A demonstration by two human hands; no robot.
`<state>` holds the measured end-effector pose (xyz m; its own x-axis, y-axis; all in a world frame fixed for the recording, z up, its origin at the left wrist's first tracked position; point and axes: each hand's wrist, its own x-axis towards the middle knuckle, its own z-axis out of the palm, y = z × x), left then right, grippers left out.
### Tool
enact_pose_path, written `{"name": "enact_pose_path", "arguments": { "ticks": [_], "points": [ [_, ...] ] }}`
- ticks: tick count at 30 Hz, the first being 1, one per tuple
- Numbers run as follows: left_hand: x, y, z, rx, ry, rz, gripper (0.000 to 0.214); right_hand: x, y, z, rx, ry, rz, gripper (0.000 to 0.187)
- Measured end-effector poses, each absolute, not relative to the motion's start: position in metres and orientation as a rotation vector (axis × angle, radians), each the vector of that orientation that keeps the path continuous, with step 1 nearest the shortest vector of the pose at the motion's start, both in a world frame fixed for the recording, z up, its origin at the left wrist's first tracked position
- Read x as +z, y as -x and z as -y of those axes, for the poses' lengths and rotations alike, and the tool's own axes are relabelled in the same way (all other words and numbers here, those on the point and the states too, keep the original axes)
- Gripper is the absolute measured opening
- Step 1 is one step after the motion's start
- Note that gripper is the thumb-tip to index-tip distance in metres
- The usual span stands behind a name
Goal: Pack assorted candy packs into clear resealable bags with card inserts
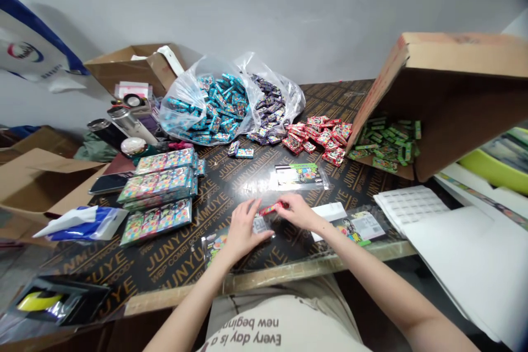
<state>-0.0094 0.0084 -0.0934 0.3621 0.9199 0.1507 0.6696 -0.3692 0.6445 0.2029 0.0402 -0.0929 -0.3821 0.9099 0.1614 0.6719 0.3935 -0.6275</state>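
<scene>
Between the thumb and fingers of my right hand [298,211] is a small red box [269,209], held over the tabletop. My left hand [242,232] has its fingers apart, and its fingertips come close to the red box's left end. Partly under that hand lies a clear printed packet [215,243]. To the right of my right hand, another printed packet [362,227] rests beside a white card [330,212]. Farther forward is a third clear packet [299,176] with a green and black print. What it holds cannot be made out.
Clear bags hold blue boxes [225,103] and purple boxes [268,100]. Red boxes [319,135] lie in a pile, beside green boxes [385,143] in a tipped carton [462,60]. Stacked filled packs [159,179] stand left, near flasks [132,124]. White sheets [454,242] cover the right.
</scene>
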Motion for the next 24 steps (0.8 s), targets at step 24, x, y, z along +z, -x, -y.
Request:
{"name": "enact_pose_path", "arguments": {
  "ticks": [24],
  "points": [
    [-0.107,0.039,0.003,0.444,-2.26,-1.297,0.106,-0.109,-0.209,-0.019,0.813,0.917,2.406,0.095]
  ]
}}
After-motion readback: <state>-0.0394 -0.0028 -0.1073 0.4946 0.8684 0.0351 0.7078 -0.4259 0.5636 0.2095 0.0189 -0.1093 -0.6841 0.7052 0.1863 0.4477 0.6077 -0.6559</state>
